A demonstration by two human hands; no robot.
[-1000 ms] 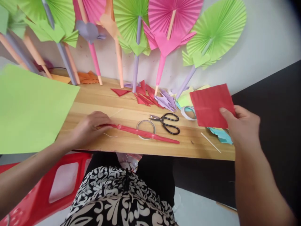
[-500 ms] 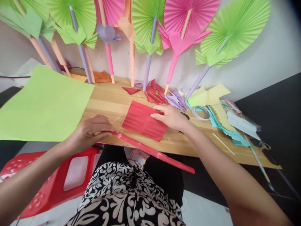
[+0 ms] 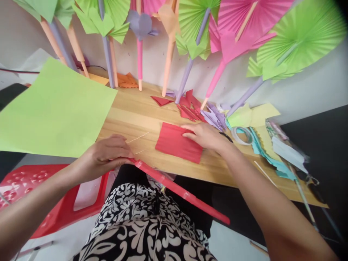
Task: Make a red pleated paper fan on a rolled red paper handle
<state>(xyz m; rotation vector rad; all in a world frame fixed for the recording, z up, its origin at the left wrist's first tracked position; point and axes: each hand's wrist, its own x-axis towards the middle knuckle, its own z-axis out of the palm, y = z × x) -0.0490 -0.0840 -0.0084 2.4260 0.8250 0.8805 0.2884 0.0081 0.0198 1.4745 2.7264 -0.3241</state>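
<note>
I have the left hand (image 3: 114,155) gripping a red taped stick (image 3: 175,186), lower centre, and the right hand (image 3: 203,136) on a red paper sheet (image 3: 174,143) mid-frame, pinching or pressing I can't tell: likely a placing step, next calling for a flat sheet.

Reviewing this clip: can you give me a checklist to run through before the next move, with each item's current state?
1. Left hand has the red stick: ok, gripping it by one end.
2. Red stick fully over the table: not ok, it slants out past the near edge.
3. Red paper lying on the table: ok.
4. Right hand at the red paper: ok, on its far right part.
5. Red paper pinched by the right hand, not merely pressed: cannot tell.
6. Green sheet clear of the red paper: ok, apart, off to the left.
</note>
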